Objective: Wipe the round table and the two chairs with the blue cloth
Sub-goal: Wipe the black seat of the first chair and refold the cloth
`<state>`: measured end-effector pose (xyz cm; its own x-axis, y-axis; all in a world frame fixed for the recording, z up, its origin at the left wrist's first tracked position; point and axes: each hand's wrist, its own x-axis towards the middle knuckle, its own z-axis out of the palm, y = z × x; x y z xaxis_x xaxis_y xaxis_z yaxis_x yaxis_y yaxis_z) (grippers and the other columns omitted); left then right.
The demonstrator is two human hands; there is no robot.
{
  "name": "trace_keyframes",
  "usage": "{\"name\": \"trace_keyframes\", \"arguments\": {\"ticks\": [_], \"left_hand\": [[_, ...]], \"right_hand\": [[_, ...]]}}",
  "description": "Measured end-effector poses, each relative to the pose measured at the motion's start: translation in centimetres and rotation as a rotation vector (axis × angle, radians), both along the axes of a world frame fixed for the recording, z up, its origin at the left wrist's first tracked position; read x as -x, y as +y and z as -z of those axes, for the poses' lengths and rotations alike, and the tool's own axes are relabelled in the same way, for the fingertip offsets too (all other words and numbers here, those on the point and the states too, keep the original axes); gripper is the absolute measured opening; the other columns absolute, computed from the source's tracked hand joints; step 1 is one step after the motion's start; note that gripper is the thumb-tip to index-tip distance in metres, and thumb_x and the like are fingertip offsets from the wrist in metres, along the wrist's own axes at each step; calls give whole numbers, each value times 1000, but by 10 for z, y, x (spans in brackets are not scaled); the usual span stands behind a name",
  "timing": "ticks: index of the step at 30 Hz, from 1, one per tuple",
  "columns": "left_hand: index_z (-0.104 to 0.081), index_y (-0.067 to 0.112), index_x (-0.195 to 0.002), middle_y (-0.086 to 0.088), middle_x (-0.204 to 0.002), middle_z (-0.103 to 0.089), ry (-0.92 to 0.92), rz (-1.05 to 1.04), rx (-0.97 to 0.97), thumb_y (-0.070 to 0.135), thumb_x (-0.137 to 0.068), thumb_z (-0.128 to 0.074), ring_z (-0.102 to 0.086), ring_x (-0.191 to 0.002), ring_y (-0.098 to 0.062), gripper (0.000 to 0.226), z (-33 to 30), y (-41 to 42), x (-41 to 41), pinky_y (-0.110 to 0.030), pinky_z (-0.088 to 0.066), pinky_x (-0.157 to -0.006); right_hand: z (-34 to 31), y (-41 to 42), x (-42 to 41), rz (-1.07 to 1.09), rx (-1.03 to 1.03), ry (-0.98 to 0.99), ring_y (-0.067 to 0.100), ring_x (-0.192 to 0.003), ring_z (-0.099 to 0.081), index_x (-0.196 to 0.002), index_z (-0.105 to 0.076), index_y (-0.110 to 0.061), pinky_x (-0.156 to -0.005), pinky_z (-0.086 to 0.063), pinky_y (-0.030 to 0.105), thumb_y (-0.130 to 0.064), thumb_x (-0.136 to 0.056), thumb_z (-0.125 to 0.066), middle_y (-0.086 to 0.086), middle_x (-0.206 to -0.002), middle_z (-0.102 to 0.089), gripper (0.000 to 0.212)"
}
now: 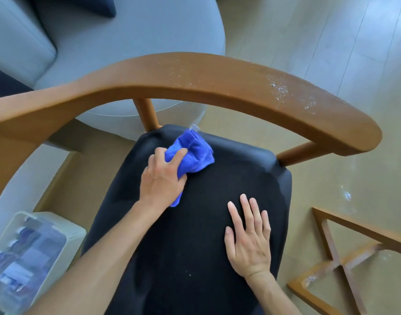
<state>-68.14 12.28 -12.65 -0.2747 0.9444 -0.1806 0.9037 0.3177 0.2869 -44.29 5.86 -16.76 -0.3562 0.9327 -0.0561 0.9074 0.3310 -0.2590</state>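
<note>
On the black seat [195, 223] of a wooden chair, toward its back edge, the left hand [162, 178] grips the bunched blue cloth [191, 153], fingers curled over it, cloth pressed to the cushion just in front of the rear post [147, 114]. One cloth corner pokes out under the wrist. Right hand [248, 237] lies flat on the seat, fingers straight and slightly spread, holding nothing; well apart from the cloth, nearer the seat's right edge. Open black cushion lies between the two hands and toward the near edge. Curved wooden backrest rail [217, 80] arcs over the seat's far side; white specks scattered on its right half. Grey sofa [126, 37] beyond the rail. Floor [331, 53] to the right is pale; a wooden cross-frame [340, 264] stands at lower right. Clear box [24, 258] at lower left, contents blurred.
</note>
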Motion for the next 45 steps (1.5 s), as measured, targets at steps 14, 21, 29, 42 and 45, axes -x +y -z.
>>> {"name": "trace_keyframes", "arguments": {"ticks": [14,21,29,42,45], "left_hand": [[-45,27,-121,-14,-120,-42,-3,-735,60,24,-86,-62,-55,-91,-41,39,0,-136,47,-43,-41,-75],[-53,21,-128,-9,-112,-42,-128,-525,21,17,-77,-70,-55,-86,-35,55,-12,-125,-69,-39,-46,-61],[-53,24,-117,-9,-95,-58,-145,102,-14,18,-49,-85,-55,-67,-22,76,-18,-141,-90,-29,-49,-46],[-46,28,-131,-8,-114,-40,-48,-526,159,20,-79,-71,-52,-92,-33,59,-15,-204,46,-35,-38,-66],[-43,28,-132,-13,-115,-41,-30,-740,132,21,-82,-67,-52,-93,-37,56,-16,-205,36,-40,-41,-70]], "right_hand": [[-2,-1,0,10,26,-5,25,-146,-19,-144,-44,-21,-119,-13,47,-33,-92,-37,8,-157,-28,53],[-7,0,0,12,36,30,24,-146,-19,-142,-48,-19,-118,-10,45,-30,-94,-34,8,-156,-32,51],[-11,0,1,21,28,84,24,-144,-21,-139,-52,-15,-118,-8,42,-24,-92,-31,9,-154,-34,52],[-10,-1,0,15,53,-51,24,-148,-13,-144,-41,-21,-119,-3,41,-32,-96,-26,6,-158,-25,52],[-8,0,0,11,57,-44,24,-148,-13,-145,-38,-22,-120,-3,41,-32,-96,-26,6,-158,-24,51]]}}
